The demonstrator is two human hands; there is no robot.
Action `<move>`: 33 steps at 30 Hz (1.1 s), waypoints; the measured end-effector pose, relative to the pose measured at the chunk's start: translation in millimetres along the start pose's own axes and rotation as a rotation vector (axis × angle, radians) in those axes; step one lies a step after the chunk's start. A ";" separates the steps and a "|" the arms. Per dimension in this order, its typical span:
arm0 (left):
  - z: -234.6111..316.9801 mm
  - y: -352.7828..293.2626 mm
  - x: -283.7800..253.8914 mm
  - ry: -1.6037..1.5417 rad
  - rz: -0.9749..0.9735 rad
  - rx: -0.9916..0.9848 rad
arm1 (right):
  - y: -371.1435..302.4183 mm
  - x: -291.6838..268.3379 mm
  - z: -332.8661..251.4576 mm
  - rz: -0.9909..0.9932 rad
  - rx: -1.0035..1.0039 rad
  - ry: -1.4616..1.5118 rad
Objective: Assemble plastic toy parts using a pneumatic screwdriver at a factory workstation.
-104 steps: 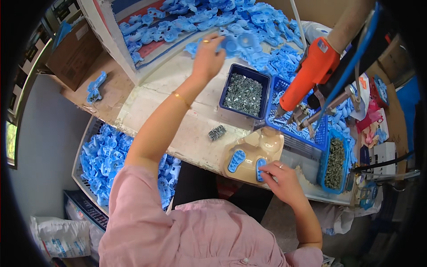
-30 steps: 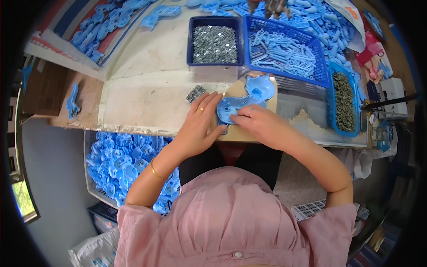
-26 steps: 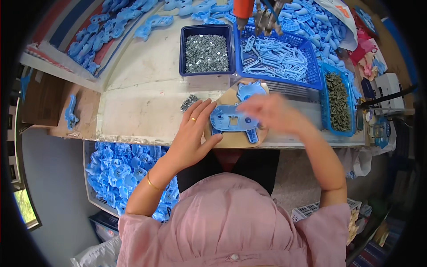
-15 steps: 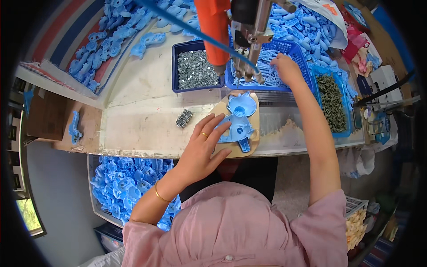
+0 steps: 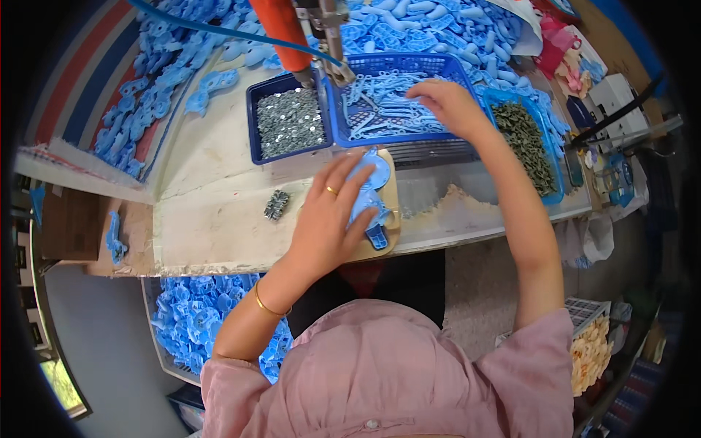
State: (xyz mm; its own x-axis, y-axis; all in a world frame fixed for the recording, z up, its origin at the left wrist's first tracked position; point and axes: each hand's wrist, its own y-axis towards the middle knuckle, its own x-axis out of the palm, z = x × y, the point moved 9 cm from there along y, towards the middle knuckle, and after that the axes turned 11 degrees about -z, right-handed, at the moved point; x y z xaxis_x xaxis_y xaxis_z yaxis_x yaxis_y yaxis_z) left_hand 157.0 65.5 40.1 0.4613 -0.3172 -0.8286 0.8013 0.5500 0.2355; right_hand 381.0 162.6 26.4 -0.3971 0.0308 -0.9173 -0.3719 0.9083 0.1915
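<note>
My left hand (image 5: 330, 209) lies over a light-blue hollow plastic part (image 5: 377, 175), its fingers spread and covering much of it. This part rests on a tan holding board (image 5: 391, 212) near the table's front edge. My right hand (image 5: 447, 108) reaches over a dark-blue basket (image 5: 467, 69), index finger and thumb apart, close above thin blue plastic rods (image 5: 391, 124). Nothing shows between its fingers. Left of the board lies a small clump of grey metal pieces (image 5: 277, 205).
An orange power screwdriver (image 5: 281, 33) hangs above a navy tray (image 5: 255, 146) of small metal pieces. A light-blue bin (image 5: 558, 191) of greenish-grey pieces stands right. Blue parts (image 5: 431, 33) heap behind, and a crate of blue parts (image 5: 197, 314) sits below the table's left.
The whole view has shifted, so the table things appear further left. My left hand has moved further onto the blue part. My right hand stays over the basket.
</note>
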 end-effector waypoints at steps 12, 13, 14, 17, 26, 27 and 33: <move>-19.2 7.8 20.9 -0.268 -0.108 -0.219 | -114.6 -39.8 24.3 0.138 0.455 0.489; -18.0 5.2 18.8 -0.272 -0.111 -0.212 | -145.8 -54.1 66.0 0.181 0.564 0.258; -21.9 1.9 21.4 -0.402 -0.137 -0.252 | -177.5 -67.0 98.7 0.220 0.666 0.025; -22.9 -3.7 28.4 -0.586 -0.168 -0.293 | -207.4 -62.1 130.7 0.105 0.778 -0.243; -10.7 -7.4 40.8 -0.683 -0.220 -0.235 | -222.1 -52.5 159.2 0.100 0.763 -0.192; -13.2 -11.2 44.8 -0.716 -0.259 -0.284 | -223.7 -52.4 160.3 0.147 0.744 0.040; -4.7 -13.0 47.8 -0.790 -0.298 -0.281 | -227.4 -41.7 148.5 0.215 0.837 0.574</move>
State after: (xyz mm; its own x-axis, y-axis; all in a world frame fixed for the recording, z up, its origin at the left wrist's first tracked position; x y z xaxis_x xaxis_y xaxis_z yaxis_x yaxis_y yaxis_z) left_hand 166.8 46.8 -5.0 0.4601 -0.8603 -0.2193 0.8546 0.4961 -0.1535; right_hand 606.8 16.7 -30.7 -0.8074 0.2224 -0.5465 0.3692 0.9129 -0.1739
